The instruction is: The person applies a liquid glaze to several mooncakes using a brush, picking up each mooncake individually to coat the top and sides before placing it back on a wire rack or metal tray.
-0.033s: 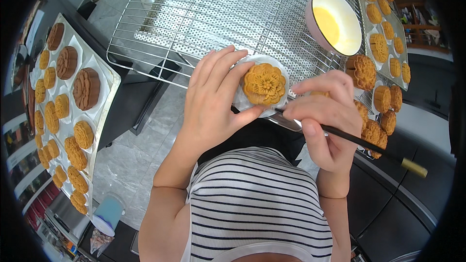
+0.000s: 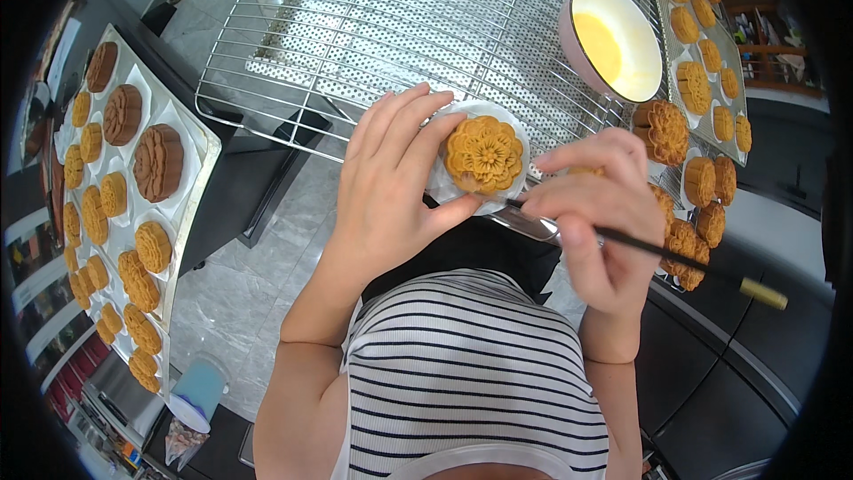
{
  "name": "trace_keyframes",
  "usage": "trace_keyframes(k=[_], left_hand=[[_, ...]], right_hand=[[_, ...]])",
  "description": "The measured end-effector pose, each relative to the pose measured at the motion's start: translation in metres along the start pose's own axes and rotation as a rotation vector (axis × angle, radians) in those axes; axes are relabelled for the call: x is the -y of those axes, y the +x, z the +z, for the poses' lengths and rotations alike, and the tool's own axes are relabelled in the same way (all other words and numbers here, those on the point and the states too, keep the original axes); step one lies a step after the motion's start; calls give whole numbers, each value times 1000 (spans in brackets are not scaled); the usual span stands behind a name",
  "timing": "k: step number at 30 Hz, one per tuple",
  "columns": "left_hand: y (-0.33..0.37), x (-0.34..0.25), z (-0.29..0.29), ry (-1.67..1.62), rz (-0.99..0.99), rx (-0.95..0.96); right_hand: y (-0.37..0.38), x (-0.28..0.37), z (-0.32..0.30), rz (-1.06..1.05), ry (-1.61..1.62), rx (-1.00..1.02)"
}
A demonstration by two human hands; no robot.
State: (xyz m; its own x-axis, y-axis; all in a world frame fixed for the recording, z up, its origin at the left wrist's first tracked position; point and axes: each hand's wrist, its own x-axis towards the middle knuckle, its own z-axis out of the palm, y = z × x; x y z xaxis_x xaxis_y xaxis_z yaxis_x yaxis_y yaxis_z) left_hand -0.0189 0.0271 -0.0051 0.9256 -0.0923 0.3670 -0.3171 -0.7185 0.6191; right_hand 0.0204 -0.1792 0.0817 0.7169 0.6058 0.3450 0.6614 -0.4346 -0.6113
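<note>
A golden mooncake [image 2: 484, 156] with a flower pattern sits on a round white paper liner [image 2: 514, 116] at the front edge of the wire rack. My left hand [image 2: 391, 178] curves around its left side, thumb below and fingers above, gripping the mooncake in its liner. Between the thumb and fingers of my right hand [image 2: 604, 213] is a slim brush [image 2: 657, 252] with a black handle and a gold-coloured end. Its tip reaches the mooncake's lower edge, where the bristles are hard to make out. Behind my right hand, another mooncake is mostly hidden.
A pink-and-white bowl [image 2: 653, 40] of yellow liquid stands on the wire rack [image 2: 373, 44]. Several mooncakes [image 2: 662, 132] crowd the right side, beside a further tray [image 2: 739, 80]. On the left, a lined tray [image 2: 188, 187] holds golden and brown mooncakes.
My right hand has shifted slightly to the right, and the brush's handle end has moved right with it. My left hand and the mooncake stay in place.
</note>
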Motion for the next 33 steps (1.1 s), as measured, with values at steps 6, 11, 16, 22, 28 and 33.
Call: trace_keyframes(k=[6, 11, 16, 22, 28, 33], left_hand=[[4, -2, 1, 6, 26, -17], [0, 0, 2, 6, 14, -19], [4, -3, 2, 2, 38, -24], [0, 0, 2, 13, 16, -10], [3, -3, 1, 4, 28, -16], [2, -2, 1, -1, 14, -6]], right_hand=[[-5, -10, -5, 73, -209, -277], [-12, 0, -4, 53, 29, -50], [-11, -7, -9, 172, -225, -332], [-14, 4, -3, 12, 40, -62], [-5, -7, -4, 90, -194, -368], [10, 0, 9, 24, 31, -125]])
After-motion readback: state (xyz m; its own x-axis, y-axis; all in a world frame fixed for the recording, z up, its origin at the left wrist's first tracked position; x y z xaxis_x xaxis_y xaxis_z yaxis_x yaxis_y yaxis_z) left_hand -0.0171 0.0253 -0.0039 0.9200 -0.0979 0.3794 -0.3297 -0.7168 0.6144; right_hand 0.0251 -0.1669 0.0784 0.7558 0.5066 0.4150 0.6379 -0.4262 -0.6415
